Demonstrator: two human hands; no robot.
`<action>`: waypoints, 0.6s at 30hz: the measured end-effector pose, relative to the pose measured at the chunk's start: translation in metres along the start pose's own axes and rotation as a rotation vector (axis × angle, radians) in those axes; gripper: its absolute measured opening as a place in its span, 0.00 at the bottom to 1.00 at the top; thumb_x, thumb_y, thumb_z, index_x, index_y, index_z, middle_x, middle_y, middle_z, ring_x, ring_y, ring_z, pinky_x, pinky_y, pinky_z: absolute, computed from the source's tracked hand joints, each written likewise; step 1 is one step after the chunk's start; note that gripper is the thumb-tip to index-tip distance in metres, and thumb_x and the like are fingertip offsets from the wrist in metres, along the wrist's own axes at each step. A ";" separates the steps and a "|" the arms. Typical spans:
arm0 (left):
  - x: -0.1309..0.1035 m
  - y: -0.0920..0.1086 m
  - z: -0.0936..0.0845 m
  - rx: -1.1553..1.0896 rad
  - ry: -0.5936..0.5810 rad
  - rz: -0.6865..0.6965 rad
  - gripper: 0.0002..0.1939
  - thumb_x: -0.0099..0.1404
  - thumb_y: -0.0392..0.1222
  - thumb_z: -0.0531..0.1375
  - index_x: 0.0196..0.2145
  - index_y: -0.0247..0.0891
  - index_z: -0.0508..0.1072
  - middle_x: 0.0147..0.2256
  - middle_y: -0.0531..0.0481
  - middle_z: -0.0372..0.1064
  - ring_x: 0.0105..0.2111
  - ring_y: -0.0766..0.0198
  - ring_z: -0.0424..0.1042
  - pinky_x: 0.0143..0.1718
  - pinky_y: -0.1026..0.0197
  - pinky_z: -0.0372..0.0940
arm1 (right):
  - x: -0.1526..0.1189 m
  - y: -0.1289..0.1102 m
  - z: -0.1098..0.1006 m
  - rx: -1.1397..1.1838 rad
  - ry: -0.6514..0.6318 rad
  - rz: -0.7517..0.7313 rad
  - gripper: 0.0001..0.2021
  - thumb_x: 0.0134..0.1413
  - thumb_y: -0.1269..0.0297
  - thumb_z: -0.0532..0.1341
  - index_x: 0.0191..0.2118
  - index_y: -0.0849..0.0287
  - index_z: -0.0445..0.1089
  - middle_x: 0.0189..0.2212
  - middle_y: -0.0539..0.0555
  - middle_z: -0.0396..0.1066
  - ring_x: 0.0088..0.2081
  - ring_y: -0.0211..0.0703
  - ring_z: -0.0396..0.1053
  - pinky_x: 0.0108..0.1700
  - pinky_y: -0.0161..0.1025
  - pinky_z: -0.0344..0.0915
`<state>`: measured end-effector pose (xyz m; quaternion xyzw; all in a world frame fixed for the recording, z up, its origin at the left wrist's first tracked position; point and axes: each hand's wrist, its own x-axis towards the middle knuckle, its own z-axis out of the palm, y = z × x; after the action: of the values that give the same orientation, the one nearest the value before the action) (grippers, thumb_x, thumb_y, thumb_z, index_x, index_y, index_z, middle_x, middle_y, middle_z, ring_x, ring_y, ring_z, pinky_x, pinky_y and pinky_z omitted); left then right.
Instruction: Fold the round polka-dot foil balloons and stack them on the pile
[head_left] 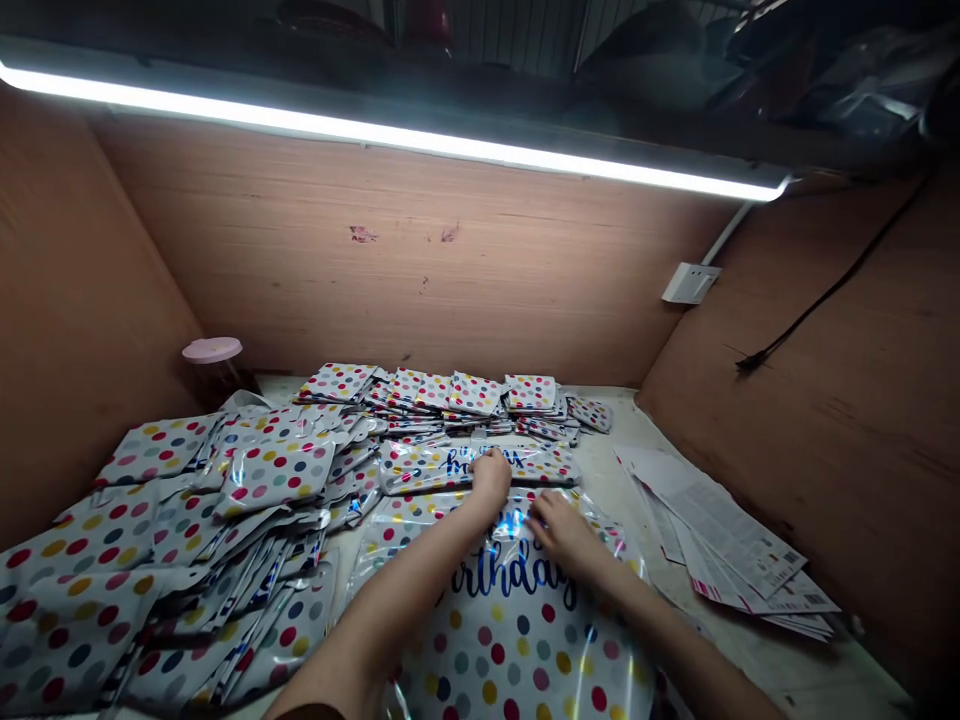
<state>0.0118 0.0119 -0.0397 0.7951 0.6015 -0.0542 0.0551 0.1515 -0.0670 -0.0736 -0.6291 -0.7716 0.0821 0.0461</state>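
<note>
A flat, glossy polka-dot foil balloon [517,640] with blue "birthday" lettering lies in front of me. Beyond its far edge runs a narrow folded strip [420,468] of the same dotted foil, also with blue letters. My left hand [491,478] reaches onto this strip, fingers bent together on the foil; its fingertips are partly hidden. Closer to me and to the right, my right hand [561,532] has its fingers curled down on the balloon's upper part, over the lettering. Whether the strip and the balloon are one piece I cannot tell.
Folded dotted packets [277,475] are heaped at the left, and a row of them [476,393] lies along the back. Printed sheets [731,525] lie at the right. A pink-lidded container [213,350] stands in the left corner. A black cable [832,285] hangs at the right wall.
</note>
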 end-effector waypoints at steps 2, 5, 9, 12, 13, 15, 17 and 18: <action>-0.003 -0.007 -0.028 -0.019 0.041 -0.004 0.16 0.67 0.45 0.57 0.49 0.33 0.68 0.46 0.44 0.68 0.43 0.60 0.71 0.43 0.53 0.69 | -0.019 0.000 0.021 0.039 -0.058 -0.104 0.27 0.62 0.44 0.46 0.62 0.49 0.57 0.65 0.55 0.50 0.64 0.54 0.47 0.61 0.49 0.51; -0.009 -0.027 -0.088 -0.034 0.154 -0.018 0.12 0.68 0.39 0.54 0.45 0.31 0.72 0.42 0.39 0.71 0.43 0.56 0.72 0.44 0.54 0.67 | -0.030 0.011 0.045 0.016 -0.045 -0.099 0.32 0.61 0.40 0.43 0.67 0.45 0.44 0.69 0.51 0.34 0.68 0.56 0.29 0.65 0.56 0.36; -0.042 -0.063 -0.183 -0.031 0.439 -0.054 0.15 0.69 0.38 0.50 0.49 0.33 0.70 0.44 0.37 0.71 0.47 0.50 0.71 0.46 0.52 0.65 | -0.026 0.021 0.056 -0.003 -0.001 -0.102 0.30 0.62 0.41 0.42 0.67 0.42 0.43 0.69 0.49 0.33 0.68 0.52 0.27 0.65 0.56 0.32; -0.084 -0.083 -0.240 -0.062 0.827 -0.046 0.22 0.71 0.42 0.43 0.47 0.25 0.70 0.39 0.41 0.72 0.47 0.50 0.71 0.46 0.51 0.61 | -0.024 0.019 0.056 0.007 0.003 -0.108 0.30 0.62 0.42 0.43 0.66 0.44 0.46 0.69 0.51 0.34 0.68 0.53 0.28 0.65 0.57 0.33; -0.098 -0.088 -0.252 -0.065 0.934 -0.039 0.26 0.71 0.43 0.39 0.46 0.21 0.70 0.38 0.42 0.71 0.48 0.49 0.70 0.46 0.50 0.60 | -0.024 0.016 0.054 0.015 -0.002 -0.109 0.30 0.62 0.42 0.43 0.66 0.45 0.46 0.69 0.52 0.35 0.68 0.53 0.29 0.65 0.58 0.34; -0.118 -0.097 -0.260 -0.071 1.069 0.007 0.32 0.70 0.46 0.34 0.44 0.18 0.69 0.37 0.43 0.71 0.49 0.48 0.69 0.46 0.48 0.59 | -0.027 0.011 0.049 0.042 0.048 -0.079 0.33 0.62 0.42 0.46 0.67 0.49 0.44 0.68 0.56 0.36 0.68 0.55 0.30 0.65 0.59 0.35; -0.129 -0.105 -0.242 -0.108 1.099 0.158 0.31 0.70 0.49 0.36 0.45 0.21 0.69 0.39 0.42 0.72 0.49 0.48 0.69 0.47 0.48 0.60 | -0.036 0.003 0.040 0.088 0.228 -0.016 0.41 0.59 0.42 0.50 0.69 0.58 0.33 0.68 0.62 0.33 0.68 0.58 0.27 0.64 0.61 0.36; -0.132 -0.107 -0.223 -0.137 1.053 0.269 0.29 0.71 0.49 0.39 0.47 0.23 0.69 0.42 0.42 0.73 0.50 0.49 0.69 0.49 0.48 0.61 | -0.043 -0.001 0.035 0.118 0.342 0.018 0.46 0.58 0.42 0.52 0.68 0.62 0.26 0.68 0.65 0.30 0.67 0.60 0.24 0.64 0.63 0.35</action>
<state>-0.1228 -0.0507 0.1986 0.7793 0.4427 0.3980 -0.1956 0.1537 -0.1120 -0.1062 -0.6371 -0.7405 0.0195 0.2130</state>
